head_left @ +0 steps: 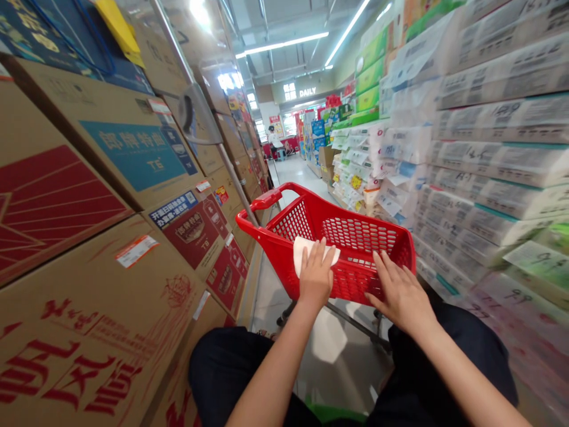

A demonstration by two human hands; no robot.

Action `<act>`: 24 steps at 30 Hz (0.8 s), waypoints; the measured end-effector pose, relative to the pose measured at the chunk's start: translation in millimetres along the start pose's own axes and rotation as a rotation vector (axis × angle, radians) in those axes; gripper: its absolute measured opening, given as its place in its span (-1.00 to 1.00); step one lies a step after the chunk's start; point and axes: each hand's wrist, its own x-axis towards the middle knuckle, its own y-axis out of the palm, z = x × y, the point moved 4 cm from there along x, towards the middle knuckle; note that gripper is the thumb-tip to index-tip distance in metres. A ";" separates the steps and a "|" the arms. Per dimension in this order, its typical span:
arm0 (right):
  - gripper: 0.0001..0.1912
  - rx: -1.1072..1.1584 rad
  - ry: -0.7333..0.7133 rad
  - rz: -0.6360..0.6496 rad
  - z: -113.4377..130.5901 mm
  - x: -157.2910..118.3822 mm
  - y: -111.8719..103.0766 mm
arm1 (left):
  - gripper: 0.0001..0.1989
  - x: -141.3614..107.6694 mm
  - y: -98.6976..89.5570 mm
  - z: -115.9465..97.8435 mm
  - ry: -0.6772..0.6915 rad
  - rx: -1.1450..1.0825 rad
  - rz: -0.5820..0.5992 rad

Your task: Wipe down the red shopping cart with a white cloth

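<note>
I'm standing in a narrow shop aisle with a pale, shiny floor [296,169] and strip lights overhead. A wall of printed cartons [133,151] rises on the left; white packs [489,148] with handwritten prices are heaped high on the right, blurred toward the edge. At the far end hangs a sign [307,92] reading DAILY, and near it a person in a white top [274,139] shows, small.

Between the seated shopper-side knees, in dark trousers [448,350], stands a red shopping cart [355,224], its handle end toward the cartons and its other end toward the packs. The basket walls are latticed, and red slotted plastic shows inside. A white cloth [299,254] lies over the near rim, closer to the handle corner than to the opposite one. The left hand [316,274] rests on that cloth, fingers stretched out across it rather than curled around it. The right hand [400,293] is over the same rim near the other corner, fingers loosely spread and grasping nothing; whether it touches the plastic I can't tell.
</note>
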 end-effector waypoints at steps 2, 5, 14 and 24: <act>0.01 -0.008 0.008 -0.001 9.4 3.5 -0.2 | -0.34 -2.9 3.7 -16.5 0.010 -0.030 0.011; 0.01 -0.011 0.006 0.001 18.5 5.6 -3.5 | -0.29 -9.5 3.8 -41.2 0.119 -0.081 0.062; -0.04 0.027 -0.016 0.052 26.4 -3.8 -16.2 | -0.27 -4.7 -6.4 -12.5 0.154 -0.069 0.096; 0.00 0.140 -0.094 -0.018 75.2 0.4 -21.2 | -0.34 -20.6 -5.8 -31.1 0.050 -0.196 0.106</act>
